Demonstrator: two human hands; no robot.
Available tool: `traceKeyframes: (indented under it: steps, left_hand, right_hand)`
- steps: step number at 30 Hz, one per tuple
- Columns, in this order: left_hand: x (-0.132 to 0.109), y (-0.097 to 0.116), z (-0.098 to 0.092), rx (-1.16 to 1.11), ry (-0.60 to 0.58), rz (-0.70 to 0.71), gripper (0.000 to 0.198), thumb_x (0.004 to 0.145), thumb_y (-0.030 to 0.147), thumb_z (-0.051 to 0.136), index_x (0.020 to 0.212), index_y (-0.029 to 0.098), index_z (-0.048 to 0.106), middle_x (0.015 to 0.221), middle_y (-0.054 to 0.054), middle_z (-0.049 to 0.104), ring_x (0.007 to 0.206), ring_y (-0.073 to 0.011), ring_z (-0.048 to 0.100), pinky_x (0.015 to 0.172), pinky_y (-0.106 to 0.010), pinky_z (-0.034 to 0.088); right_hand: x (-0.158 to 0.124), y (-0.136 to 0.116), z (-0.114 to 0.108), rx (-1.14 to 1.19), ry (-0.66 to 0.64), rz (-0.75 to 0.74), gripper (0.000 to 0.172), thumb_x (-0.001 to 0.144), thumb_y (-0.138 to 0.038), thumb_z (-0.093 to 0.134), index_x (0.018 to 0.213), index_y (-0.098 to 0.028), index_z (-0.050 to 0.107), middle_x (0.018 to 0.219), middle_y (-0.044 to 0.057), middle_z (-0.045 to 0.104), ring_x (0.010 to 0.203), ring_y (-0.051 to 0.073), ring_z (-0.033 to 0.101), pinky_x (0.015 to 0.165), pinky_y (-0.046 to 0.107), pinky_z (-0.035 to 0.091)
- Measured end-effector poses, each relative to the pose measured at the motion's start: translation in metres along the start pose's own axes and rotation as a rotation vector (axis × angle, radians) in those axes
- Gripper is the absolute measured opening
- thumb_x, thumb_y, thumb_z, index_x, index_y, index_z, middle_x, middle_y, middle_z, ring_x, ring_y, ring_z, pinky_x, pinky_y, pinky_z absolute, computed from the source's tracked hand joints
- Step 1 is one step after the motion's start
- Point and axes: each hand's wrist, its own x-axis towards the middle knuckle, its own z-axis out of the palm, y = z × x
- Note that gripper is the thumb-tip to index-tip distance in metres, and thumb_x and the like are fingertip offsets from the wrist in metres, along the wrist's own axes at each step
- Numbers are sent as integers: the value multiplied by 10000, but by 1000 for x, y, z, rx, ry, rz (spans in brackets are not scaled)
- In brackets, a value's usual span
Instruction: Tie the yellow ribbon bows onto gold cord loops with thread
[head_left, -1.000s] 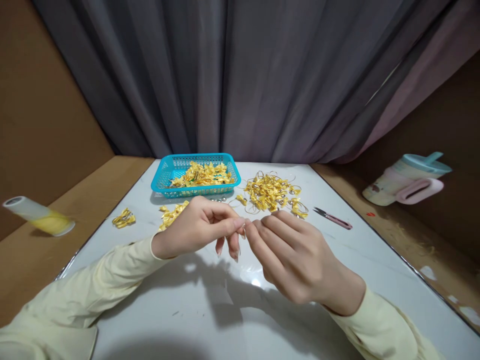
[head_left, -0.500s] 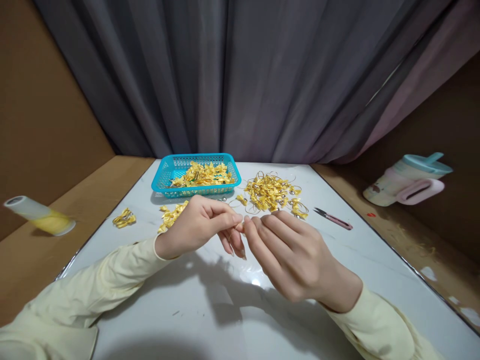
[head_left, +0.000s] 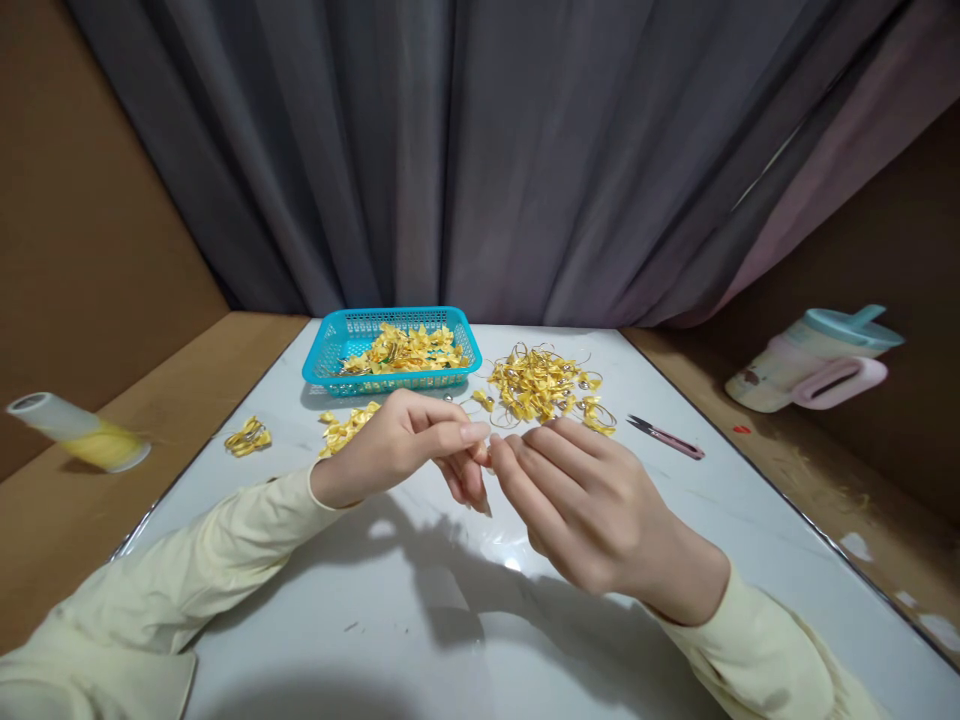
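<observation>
My left hand (head_left: pixel 409 445) and my right hand (head_left: pixel 592 500) meet at the fingertips above the middle of the table. Thumb and fingers are pinched together on both. Whatever lies between them is too small and too covered to name. Just behind the hands, a pile of yellow ribbon bows with thin looped cords and small silvery bells (head_left: pixel 544 385) lies on the tabletop. More yellow bows (head_left: pixel 349 428) show partly behind my left wrist. A small bundle of yellow cord loops (head_left: pixel 249 436) rests farther left.
A blue plastic basket (head_left: pixel 317 374) holding yellow bows stands at the back of the white table (head_left: pixel 360 640). Pink-handled thread snips (head_left: pixel 666 437) lie at right. A lidded cup (head_left: pixel 817 360) is beyond the right edge, a yellow thread spool (head_left: pixel 105 440) beyond the left. A grey curtain (head_left: pixel 495 160) hangs behind.
Both hands keep their pinch at nearly the same spot. The right hand has shifted very slightly to the right; the things on the table have not moved.
</observation>
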Motion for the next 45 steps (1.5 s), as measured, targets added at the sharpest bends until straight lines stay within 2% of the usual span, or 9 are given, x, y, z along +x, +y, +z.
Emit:
traceKeyframes:
  steps: [7, 14, 19, 24, 29, 45]
  left_hand:
    - [0, -4, 0, -23, -59, -6, 198, 848, 219, 593, 692, 101, 624, 568, -40, 693, 540, -162, 682, 501, -215, 541]
    - [-3, -6, 4, 127, 70, 48, 242, 811, 268, 629, 644, 94, 619, 540, -49, 679, 467, -129, 642, 408, -168, 499]
    - [-4, -8, 8, 200, 170, 76, 243, 806, 242, 613, 607, 103, 605, 537, -39, 675, 446, -110, 625, 382, -146, 481]
    - [-2, -7, 9, 234, 212, 76, 283, 790, 288, 619, 575, 105, 596, 526, -40, 670, 417, -111, 614, 371, -154, 483]
    - [0, -8, 8, 210, 221, 52, 301, 778, 313, 622, 562, 106, 591, 522, -43, 668, 398, -115, 609, 359, -160, 481]
    - [3, -12, 6, 42, 215, -13, 248, 770, 210, 593, 551, 95, 611, 505, -42, 665, 426, -130, 624, 376, -169, 481]
  right_hand:
    - [0, 0, 0, 38, -9, 24, 361, 887, -33, 325, 691, -59, 627, 591, 108, 572, 528, 172, 466, 487, 323, 364]
    - [1, -2, 2, 27, -15, 23, 359, 888, -32, 331, 659, -82, 603, 565, 88, 545, 534, 169, 463, 495, 319, 360]
    - [0, -4, 5, -29, 4, -17, 264, 872, -38, 410, 757, -16, 646, 608, 111, 589, 548, 187, 504, 475, 321, 370]
    - [0, -4, 8, -79, -6, -23, 240, 880, -45, 418, 817, 3, 645, 595, 100, 579, 548, 187, 502, 466, 320, 374]
    - [-1, -3, 9, -105, -4, -27, 216, 880, -46, 430, 830, -1, 635, 608, 99, 580, 549, 183, 501, 467, 318, 365]
    - [-2, -1, 11, -123, 3, -37, 226, 891, -55, 431, 804, -5, 633, 619, 116, 603, 539, 183, 508, 473, 314, 371]
